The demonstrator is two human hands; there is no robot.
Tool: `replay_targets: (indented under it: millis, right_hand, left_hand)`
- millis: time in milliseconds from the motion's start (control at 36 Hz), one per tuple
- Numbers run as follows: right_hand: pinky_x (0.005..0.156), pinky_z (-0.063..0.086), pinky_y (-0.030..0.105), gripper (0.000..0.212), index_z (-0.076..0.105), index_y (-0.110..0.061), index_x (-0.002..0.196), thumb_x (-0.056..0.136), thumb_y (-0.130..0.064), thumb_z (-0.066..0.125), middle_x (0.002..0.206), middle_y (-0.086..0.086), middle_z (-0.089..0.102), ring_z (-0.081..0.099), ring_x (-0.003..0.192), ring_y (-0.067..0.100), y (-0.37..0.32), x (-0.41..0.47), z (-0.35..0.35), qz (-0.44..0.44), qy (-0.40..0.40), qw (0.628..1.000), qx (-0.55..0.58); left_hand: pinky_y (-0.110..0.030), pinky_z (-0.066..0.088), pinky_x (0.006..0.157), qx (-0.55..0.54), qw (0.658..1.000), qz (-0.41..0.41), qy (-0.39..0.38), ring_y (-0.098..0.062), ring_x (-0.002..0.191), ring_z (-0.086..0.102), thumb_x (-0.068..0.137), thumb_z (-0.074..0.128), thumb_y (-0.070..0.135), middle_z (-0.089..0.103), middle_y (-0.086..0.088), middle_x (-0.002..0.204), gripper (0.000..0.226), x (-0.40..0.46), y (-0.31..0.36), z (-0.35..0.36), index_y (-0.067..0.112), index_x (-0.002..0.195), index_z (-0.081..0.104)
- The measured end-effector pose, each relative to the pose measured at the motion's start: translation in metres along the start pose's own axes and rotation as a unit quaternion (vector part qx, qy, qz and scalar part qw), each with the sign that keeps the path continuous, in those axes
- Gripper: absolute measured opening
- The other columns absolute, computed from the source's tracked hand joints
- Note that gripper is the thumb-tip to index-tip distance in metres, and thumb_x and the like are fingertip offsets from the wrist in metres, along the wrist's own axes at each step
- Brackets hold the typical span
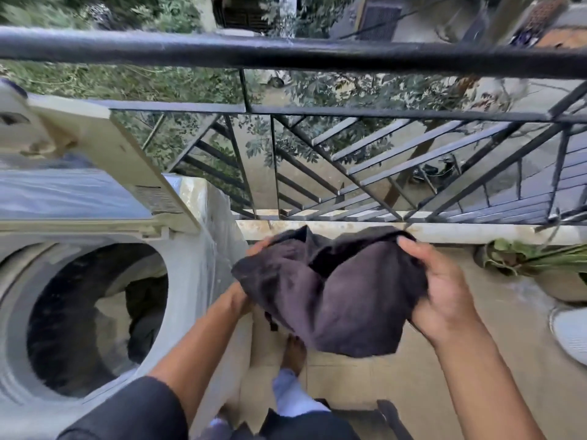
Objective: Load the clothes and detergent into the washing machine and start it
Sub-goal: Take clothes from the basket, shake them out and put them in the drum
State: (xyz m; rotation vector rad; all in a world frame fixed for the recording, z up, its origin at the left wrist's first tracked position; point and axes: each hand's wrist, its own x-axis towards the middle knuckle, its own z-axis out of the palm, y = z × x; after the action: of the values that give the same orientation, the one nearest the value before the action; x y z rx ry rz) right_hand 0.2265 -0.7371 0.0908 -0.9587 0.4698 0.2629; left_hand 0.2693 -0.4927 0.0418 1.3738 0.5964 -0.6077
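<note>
Home balcony: railing (317,55), washing machine (95,306).

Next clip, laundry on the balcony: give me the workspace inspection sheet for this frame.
Surface: tiled balcony floor, bare where visible.
Job's things: top-load washing machine, lid raised, dark clothing already in the drum; dark garment held beside the machine, not over the opening. Detergent: nothing seen.
Clutter: potted plant at right; pale round object at right edge, unclear.
Grippers: left hand and right hand both grip the garment.
Cables: nothing seen.
Surroundings: black railing, trees and ground below.
</note>
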Motion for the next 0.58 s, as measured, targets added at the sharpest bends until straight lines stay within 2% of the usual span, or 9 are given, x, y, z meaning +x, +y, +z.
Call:
replay_targets:
  millis: [56, 139, 194, 278, 333, 389, 444, 500, 583]
  right_hand:
    - [0.083, 0.051, 0.034, 0.016, 0.068, -0.011, 0.102, 0.088, -0.017, 0.072, 0.099, 0.01, 0.07, 0.065, 0.092, 0.024, 0.011, 0.015, -0.012, -0.009, 0.055, 0.996, -0.074]
    - [0.069, 0.048, 0.033, 0.013, 0.061, -0.013, 0.092, 0.09, -0.004, 0.071, 0.087, 0.01, 0.072, 0.064, 0.078, 0.021, 0.036, 0.035, -0.03, -0.001, 0.122, 0.962, -0.242]
    - [0.068, 0.047, 0.034, 0.019, 0.058, -0.009, 0.095, 0.084, 0.0, 0.07, 0.088, 0.015, 0.071, 0.064, 0.076, 0.022, 0.052, 0.043, -0.039, 0.002, 0.148, 0.917, -0.37]
    - [0.073, 0.048, 0.037, 0.035, 0.047, -0.022, 0.108, 0.083, -0.017, 0.071, 0.086, 0.001, 0.065, 0.061, 0.086, 0.028, 0.071, 0.045, -0.034, 0.028, 0.126, 0.808, -0.575]
    - [0.073, 0.048, 0.036, 0.048, 0.039, -0.03, 0.123, 0.085, -0.032, 0.068, 0.091, -0.002, 0.064, 0.06, 0.089, 0.028, 0.079, 0.039, -0.021, 0.039, 0.081, 0.788, -0.609]
    - [0.096, 0.05, 0.043, 0.067, 0.031, -0.025, 0.15, 0.089, -0.038, 0.058, 0.123, 0.011, 0.061, 0.06, 0.113, 0.032, 0.087, 0.038, -0.005, 0.043, 0.043, 0.814, -0.578]
    - [0.106, 0.049, 0.045, 0.062, 0.031, -0.013, 0.157, 0.1, -0.017, 0.055, 0.145, 0.022, 0.051, 0.055, 0.127, 0.037, 0.093, 0.038, 0.013, 0.052, 0.018, 0.847, -0.529]
    - [0.092, 0.052, 0.025, 0.052, 0.042, -0.001, 0.149, 0.1, 0.005, 0.058, 0.136, 0.021, 0.057, 0.056, 0.113, 0.027, 0.102, 0.038, 0.026, 0.067, 0.014, 0.871, -0.487]
    - [0.091, 0.051, 0.044, 0.039, 0.052, -0.006, 0.144, 0.106, -0.012, 0.056, 0.13, 0.019, 0.064, 0.061, 0.112, 0.029, 0.111, 0.033, 0.046, 0.098, 0.057, 0.935, -0.337]
  left_hand:
    - [-0.036, 0.059, 0.093, 0.039, 0.995, 0.093, -0.026, -0.027, 0.11, 0.067, 0.102, 0.037, -0.016, 0.068, -0.024, 0.127, 0.04, -0.004, 0.009, -0.011, -0.005, 0.132, 0.061]
    - [-0.03, 0.059, 0.062, 0.091, 0.987, 0.132, -0.025, -0.021, 0.087, 0.068, 0.095, 0.036, -0.011, 0.074, -0.01, 0.101, 0.051, -0.012, 0.027, -0.022, 0.018, 0.115, 0.073]
    - [-0.031, 0.059, 0.06, 0.09, 0.982, 0.152, -0.065, -0.015, 0.077, 0.067, 0.093, 0.034, -0.011, 0.071, -0.005, 0.093, 0.053, -0.021, 0.043, -0.024, 0.018, 0.116, 0.073]
    - [-0.035, 0.056, 0.066, 0.08, 0.973, 0.19, -0.107, -0.013, 0.074, 0.067, 0.093, 0.035, -0.01, 0.071, -0.004, 0.094, 0.051, -0.037, 0.067, -0.024, 0.014, 0.122, 0.07]
    - [-0.034, 0.053, 0.064, 0.064, 0.966, 0.21, -0.14, -0.018, 0.072, 0.063, 0.094, 0.037, -0.006, 0.069, -0.007, 0.091, 0.045, -0.05, 0.08, -0.023, 0.013, 0.118, 0.07]
    - [-0.034, 0.045, 0.06, 0.025, 0.958, 0.221, -0.182, -0.028, 0.068, 0.057, 0.096, 0.044, 0.007, 0.065, -0.013, 0.085, 0.031, -0.066, 0.092, -0.02, 0.016, 0.107, 0.072]
    - [-0.033, 0.042, 0.056, -0.016, 0.951, 0.216, -0.219, -0.028, 0.062, 0.058, 0.091, 0.056, 0.023, 0.065, -0.013, 0.078, 0.017, -0.08, 0.1, -0.021, 0.022, 0.092, 0.073]
    - [-0.029, 0.04, 0.056, -0.045, 0.948, 0.211, -0.235, -0.024, 0.062, 0.061, 0.085, 0.062, 0.028, 0.066, -0.007, 0.075, 0.01, -0.09, 0.105, -0.028, 0.024, 0.084, 0.072]
    - [-0.033, 0.026, 0.065, -0.082, 0.946, 0.214, -0.227, -0.023, 0.07, 0.054, 0.079, 0.066, 0.029, 0.06, -0.008, 0.079, 0.008, -0.096, 0.107, -0.046, 0.023, 0.078, 0.071]
